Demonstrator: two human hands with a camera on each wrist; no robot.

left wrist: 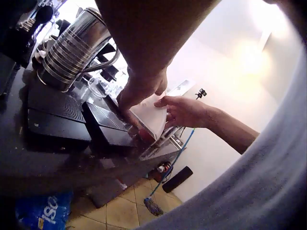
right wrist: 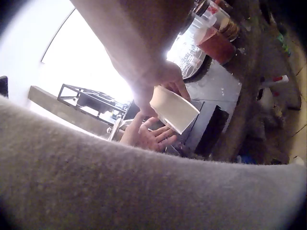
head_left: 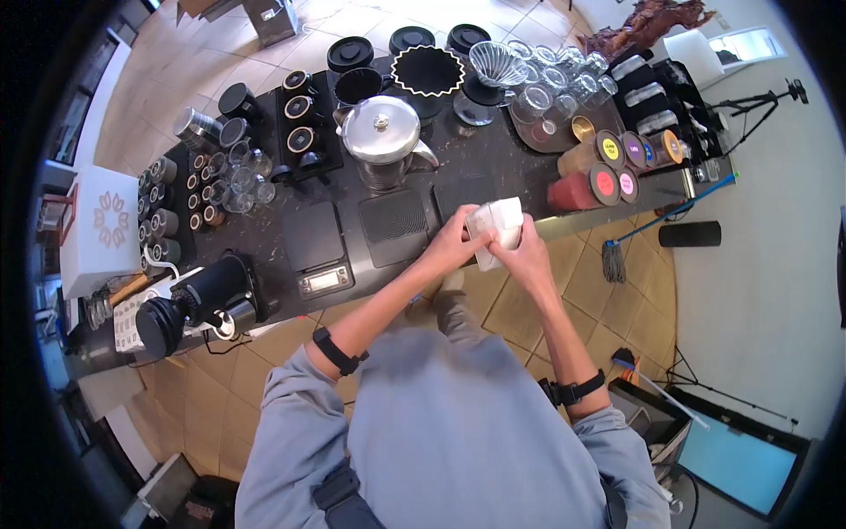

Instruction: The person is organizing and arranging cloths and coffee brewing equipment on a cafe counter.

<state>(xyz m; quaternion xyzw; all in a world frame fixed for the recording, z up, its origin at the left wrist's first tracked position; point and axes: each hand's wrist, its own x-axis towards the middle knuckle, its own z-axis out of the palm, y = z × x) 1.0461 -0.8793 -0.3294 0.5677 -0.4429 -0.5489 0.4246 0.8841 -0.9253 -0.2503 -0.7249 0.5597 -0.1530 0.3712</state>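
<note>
Both hands hold a white paper pack (head_left: pixel 505 214) in front of the body, close to the counter's front edge. It looks wedge-shaped in the wrist views, like folded cone coffee filters. The left hand (head_left: pixel 458 238) grips its left side, thumb across the near face. From the right, the right hand (head_left: pixel 530 257) holds the other side, its thumb also toward the middle. In the right wrist view the pack (right wrist: pixel 175 111) shows a pale flat face, with the left hand's fingers (right wrist: pixel 163 136) under it.
On the counter stand a steel kettle (head_left: pixel 381 132), a glass dripper (head_left: pixel 498 66), two dark flat scales (head_left: pixel 393 227) and a smaller scale with a display (head_left: pixel 326 280). Lidded jars (head_left: pixel 577 189) and glasses (head_left: pixel 555 79) are at right, a black grinder (head_left: pixel 207 291) at left. A mop (head_left: pixel 614 262) leans nearby.
</note>
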